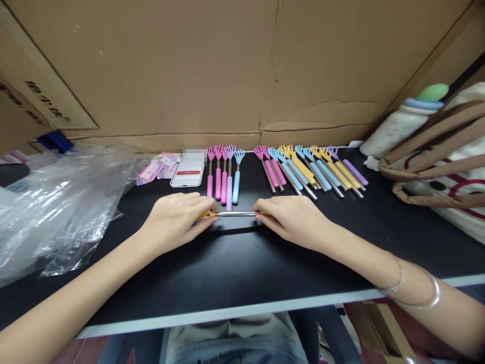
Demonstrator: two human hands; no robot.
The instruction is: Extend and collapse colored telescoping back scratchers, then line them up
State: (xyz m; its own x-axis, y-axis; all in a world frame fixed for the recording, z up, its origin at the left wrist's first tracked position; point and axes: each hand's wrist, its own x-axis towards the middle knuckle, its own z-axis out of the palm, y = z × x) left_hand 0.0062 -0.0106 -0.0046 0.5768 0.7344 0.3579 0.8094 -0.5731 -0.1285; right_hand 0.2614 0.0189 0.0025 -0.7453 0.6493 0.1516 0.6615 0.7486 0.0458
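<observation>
Held level above the black table is a back scratcher (238,214) with a bare metal rod and yellow ends. My left hand (182,218) pinches its yellow end on the left, and my right hand (288,218) grips the yellow part at the other end. Most of both yellow ends is hidden by my fingers. Just beyond my left hand lies a row of several pink, purple and blue back scratchers (224,177). Beyond my right hand lies a larger group of pink, blue, yellow and purple back scratchers (303,169), some with separate coloured handles beside metal rods.
Clear plastic bags (71,202) cover the table's left side. A phone (188,169) and small printed cards (153,169) lie near the cardboard wall (182,71). At right stand a white bottle (397,126) and a bag with brown straps (454,156). The table's pale front edge (227,313) runs below my arms.
</observation>
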